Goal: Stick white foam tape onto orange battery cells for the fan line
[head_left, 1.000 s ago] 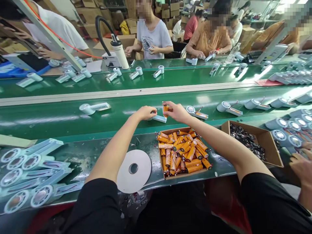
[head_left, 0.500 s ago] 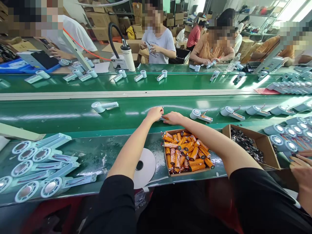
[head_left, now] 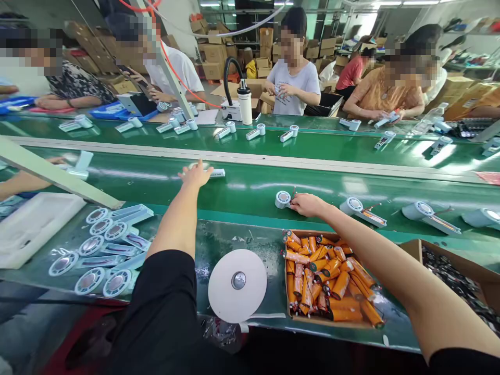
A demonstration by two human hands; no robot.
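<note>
My left hand (head_left: 195, 175) reaches out over the far belt with its fingers spread. It covers most of a light-blue handheld fan (head_left: 219, 173), whose labelled handle shows beyond the fingers; whether it touches the fan I cannot tell. Closer to me, my right hand (head_left: 308, 203) grips the handle of another handheld fan (head_left: 283, 199). That fan's round head points left, and thin wires stick up by my fingertips. Below my right forearm stands a cardboard box of orange wired battery cells (head_left: 312, 271).
Several open fans (head_left: 117, 281) lie at left near a white tray (head_left: 37, 224). A white tape roll (head_left: 236, 299) sits on the bench edge. More fans (head_left: 363, 211) lie at right, by a box of dark parts (head_left: 457, 276). A slanted post (head_left: 58, 172) crosses the left side.
My hands have parted: the left has moved left to the labelled fan and spread its fingers, while the right stays on the wired fan. The view has swung left.
</note>
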